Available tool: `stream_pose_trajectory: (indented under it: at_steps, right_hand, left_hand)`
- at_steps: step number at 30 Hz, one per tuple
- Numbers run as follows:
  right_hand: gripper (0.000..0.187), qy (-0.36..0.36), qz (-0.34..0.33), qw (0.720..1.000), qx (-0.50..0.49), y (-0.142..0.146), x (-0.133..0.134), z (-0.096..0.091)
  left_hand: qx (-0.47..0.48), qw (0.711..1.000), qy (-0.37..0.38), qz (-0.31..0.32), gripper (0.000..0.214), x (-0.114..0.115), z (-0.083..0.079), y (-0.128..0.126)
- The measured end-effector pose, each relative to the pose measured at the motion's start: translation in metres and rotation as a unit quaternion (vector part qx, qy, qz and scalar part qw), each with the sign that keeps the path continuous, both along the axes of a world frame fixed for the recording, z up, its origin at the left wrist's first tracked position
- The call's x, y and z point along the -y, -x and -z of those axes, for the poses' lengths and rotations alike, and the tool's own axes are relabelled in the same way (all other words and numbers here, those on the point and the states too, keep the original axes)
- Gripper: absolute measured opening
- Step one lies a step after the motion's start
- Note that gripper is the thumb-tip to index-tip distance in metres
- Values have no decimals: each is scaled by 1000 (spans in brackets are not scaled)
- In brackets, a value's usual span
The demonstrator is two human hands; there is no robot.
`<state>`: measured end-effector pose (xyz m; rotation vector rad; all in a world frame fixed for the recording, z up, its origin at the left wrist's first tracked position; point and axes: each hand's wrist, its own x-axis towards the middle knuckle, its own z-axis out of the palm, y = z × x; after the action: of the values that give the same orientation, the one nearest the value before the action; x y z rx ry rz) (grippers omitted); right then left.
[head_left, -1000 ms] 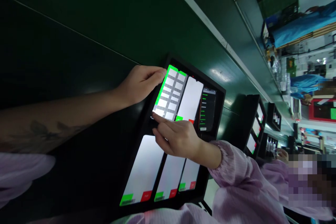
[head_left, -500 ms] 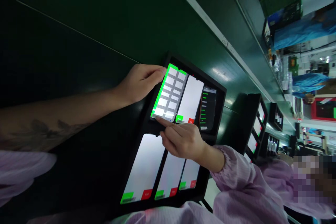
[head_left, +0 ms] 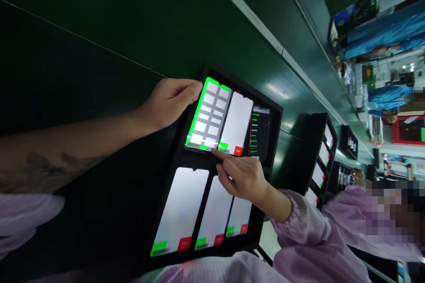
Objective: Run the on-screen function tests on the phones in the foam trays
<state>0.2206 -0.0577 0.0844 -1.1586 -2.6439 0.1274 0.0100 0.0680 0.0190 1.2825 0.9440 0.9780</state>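
A black tray holds two rows of smartphones. In its upper left slot lies a phone showing a white-and-grey grid, with green along its top and left edges and part of its bottom edge. My left hand is closed at the tray's left edge, thumb beside that phone's upper corner; its other fingertips are hidden. My right hand points with its index fingertip at the bottom right of the grid screen, other fingers curled, holding nothing. Beside the grid phone are a white-screened phone and a dark-screened phone with green text lines.
Phones with white screens and green and red corner blocks fill the tray's lower row. The tray rests on a dark green bench. Further right, another black tray holds phones. A person in a purple sleeve sits beyond it.
My right index finger has slid rightward along the bottom of the grid screen, and green patches now show behind it. My left hand keeps its place at the tray. The view shifted slightly.
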Motion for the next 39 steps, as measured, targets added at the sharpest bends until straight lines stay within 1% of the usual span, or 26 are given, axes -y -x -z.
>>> stream_pose_trajectory:
  at_steps: [5,9,17,22,28,32,35,39]
  right_hand:
    - [39,-2,5,1000,4,-2,0,-1]
    - [38,-18,7,1000,17,-3,-8,1]
    - [33,-47,33,998,37,-8,-39,5]
    - [30,-34,64,997,26,-12,-59,10]
    - [36,1,121,993,11,-19,-86,15]
    - [37,3,151,988,8,-22,-102,15]
    - [36,8,161,987,4,-23,-110,16]
    - [37,7,156,988,-2,-24,-115,16]
  left_hand:
    - [-3,1000,0,-3,42,1,-1,0]
    - [-3,1000,5,-3,42,1,-1,0]
    - [-8,1000,-3,2,42,0,-2,0]
    - [6,1000,4,-7,41,0,-1,0]
    - [9,1000,3,-21,41,0,1,-1]
    - [6,1000,-1,-10,40,-1,1,1]
    - [4,1000,-5,-3,41,-2,1,1]
    - [3,1000,0,-6,41,-2,0,2]
